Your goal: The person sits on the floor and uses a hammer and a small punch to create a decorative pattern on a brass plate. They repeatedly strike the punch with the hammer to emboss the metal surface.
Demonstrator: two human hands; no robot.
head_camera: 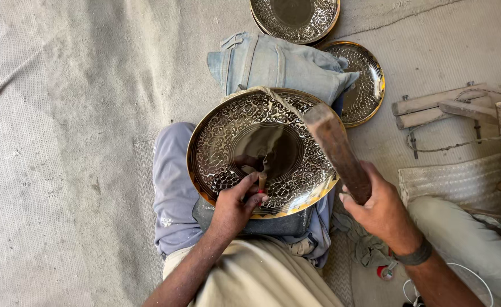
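A round brass plate (216,153) with a hammered pattern and a smooth dark centre rests tilted on my lap, over a dark block and cloth. My left hand (234,206) pinches a short punch (262,181) upright against the plate's patterned band near its lower rim. My right hand (378,204) grips a wooden mallet (334,146), whose head is raised over the plate's right side, apart from the punch.
Two more patterned plates lie beyond: one at the top edge (296,20), one at the right (364,82), half under folded denim cloth (279,62). A wooden frame with wire (449,108) and a woven mat (455,179) sit to the right. A grey cloth covers the floor.
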